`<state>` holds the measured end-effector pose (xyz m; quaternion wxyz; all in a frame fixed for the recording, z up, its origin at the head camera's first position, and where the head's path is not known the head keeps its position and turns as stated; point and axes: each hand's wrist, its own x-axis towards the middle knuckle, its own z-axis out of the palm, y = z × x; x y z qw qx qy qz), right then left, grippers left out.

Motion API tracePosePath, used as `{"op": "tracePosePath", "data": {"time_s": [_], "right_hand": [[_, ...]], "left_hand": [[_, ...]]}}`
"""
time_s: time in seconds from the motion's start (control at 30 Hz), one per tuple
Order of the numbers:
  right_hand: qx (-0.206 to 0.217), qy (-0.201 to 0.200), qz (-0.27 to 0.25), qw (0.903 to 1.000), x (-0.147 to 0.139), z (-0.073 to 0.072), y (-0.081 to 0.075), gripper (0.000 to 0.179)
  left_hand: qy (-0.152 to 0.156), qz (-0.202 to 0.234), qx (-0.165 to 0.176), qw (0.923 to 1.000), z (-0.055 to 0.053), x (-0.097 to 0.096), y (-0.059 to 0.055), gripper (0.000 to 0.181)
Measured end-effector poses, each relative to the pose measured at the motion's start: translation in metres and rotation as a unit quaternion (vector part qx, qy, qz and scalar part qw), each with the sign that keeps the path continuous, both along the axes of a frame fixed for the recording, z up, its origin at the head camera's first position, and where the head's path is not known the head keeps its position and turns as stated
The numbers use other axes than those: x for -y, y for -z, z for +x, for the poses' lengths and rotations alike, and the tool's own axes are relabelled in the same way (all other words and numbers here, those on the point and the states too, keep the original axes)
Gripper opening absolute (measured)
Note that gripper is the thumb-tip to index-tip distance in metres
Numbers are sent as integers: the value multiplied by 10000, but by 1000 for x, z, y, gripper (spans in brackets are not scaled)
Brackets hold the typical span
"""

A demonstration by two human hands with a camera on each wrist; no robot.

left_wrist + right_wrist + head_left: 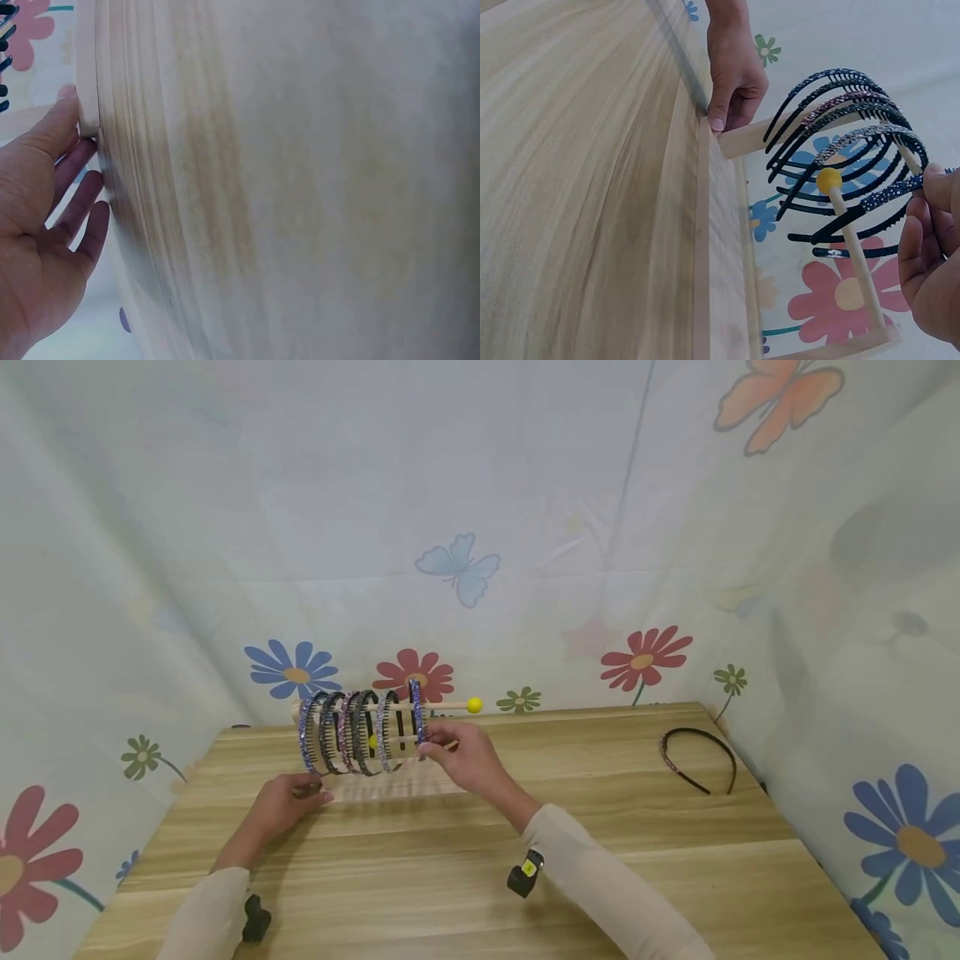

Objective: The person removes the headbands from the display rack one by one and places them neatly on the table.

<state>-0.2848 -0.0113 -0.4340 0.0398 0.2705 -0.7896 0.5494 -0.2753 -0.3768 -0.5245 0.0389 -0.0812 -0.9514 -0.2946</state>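
A wooden stand point(703, 300) with yellow-ball-tipped pegs stands on the table, carrying several toothed, glittery hairbands point(346, 731) in a row. My right hand point(468, 760) pinches a blue-purple glitter hairband point(418, 714) between thumb and fingers. That band is at the right end of the row, around the pegs, near the yellow ball point(475, 705). At the stand's left end, my left hand point(281, 806) holds the base's corner. In the left wrist view, its thumb point(58, 127) lies along the base and the other fingers reach the tabletop.
One more black hairband point(720, 743) with a glittery part lies on the right of the wooden table point(600, 827). Behind the table hangs a pale cloth point(540, 610) printed with flowers and butterflies. Small black devices point(523, 874) are at both wrists.
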Motion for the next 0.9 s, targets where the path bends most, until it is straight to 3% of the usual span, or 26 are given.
{"op": "tracePosePath", "data": {"time_s": [0.43, 0.9], "right_hand": [[-8, 160, -122, 9998, -13, -1, -17, 20], [-374, 32, -198, 9991, -25, 0, -39, 13]], "left_hand": [[39, -18, -39, 10000, -1, 0, 2, 41], [-20, -127, 43, 9999, -2, 2, 2, 43]]}}
